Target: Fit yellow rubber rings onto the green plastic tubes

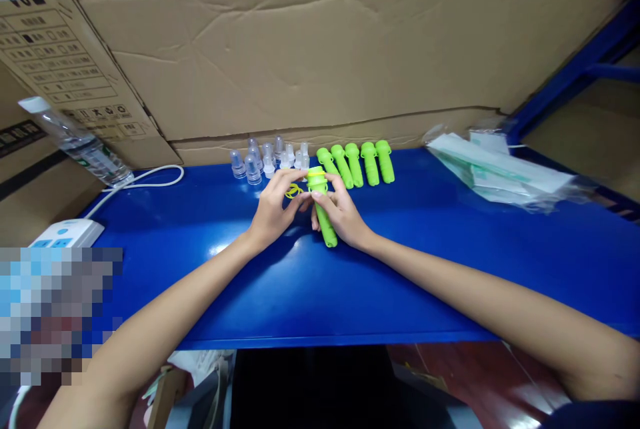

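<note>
My right hand (345, 212) is wrapped round a lime-green flashlight-shaped tube (327, 229), which is tilted with its wide head away from me. A yellow ring (316, 172) sits around that head. My left hand (277, 205) is curled at the head's left side, its index fingertip against the yellow ring and its thumb close to the tube. Just behind the left fingers, a few loose yellow rings (293, 191) lie on the blue table. The undersides of the fingers are hidden.
Several clear plastic caps (253, 169) stand at the back, beside a row of several green tubes (370, 163). Plastic-wrapped packets (493, 165) lie at right. A water bottle (83, 145), a cable and a power strip (70, 234) occupy the left. Cardboard (325, 49) walls the back.
</note>
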`<state>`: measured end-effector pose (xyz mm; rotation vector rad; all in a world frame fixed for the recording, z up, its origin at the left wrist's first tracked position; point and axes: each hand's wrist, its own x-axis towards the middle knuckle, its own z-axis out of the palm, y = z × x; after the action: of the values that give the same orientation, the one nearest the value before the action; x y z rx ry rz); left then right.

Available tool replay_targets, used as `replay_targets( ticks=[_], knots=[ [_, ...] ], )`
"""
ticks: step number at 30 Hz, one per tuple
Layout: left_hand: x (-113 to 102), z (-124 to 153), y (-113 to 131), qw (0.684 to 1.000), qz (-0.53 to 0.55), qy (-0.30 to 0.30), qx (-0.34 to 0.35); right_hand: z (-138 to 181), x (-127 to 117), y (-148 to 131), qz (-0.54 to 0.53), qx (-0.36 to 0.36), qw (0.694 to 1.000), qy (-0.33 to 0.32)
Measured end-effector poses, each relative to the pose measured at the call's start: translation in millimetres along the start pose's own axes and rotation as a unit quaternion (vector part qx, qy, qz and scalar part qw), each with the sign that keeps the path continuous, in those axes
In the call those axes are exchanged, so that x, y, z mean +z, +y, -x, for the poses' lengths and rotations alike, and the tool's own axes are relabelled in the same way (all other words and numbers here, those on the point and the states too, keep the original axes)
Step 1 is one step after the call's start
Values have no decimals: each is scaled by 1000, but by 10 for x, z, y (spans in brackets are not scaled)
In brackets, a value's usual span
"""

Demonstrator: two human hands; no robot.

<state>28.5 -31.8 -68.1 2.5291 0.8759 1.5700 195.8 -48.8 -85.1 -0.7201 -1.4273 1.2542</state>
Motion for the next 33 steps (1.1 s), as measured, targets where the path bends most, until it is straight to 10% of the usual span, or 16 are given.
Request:
replay_targets(
  ticks=[33],
  knots=[
    [26,15,63,998,21,4,-58,41,20,5,48,-25,999,-1]
  ],
)
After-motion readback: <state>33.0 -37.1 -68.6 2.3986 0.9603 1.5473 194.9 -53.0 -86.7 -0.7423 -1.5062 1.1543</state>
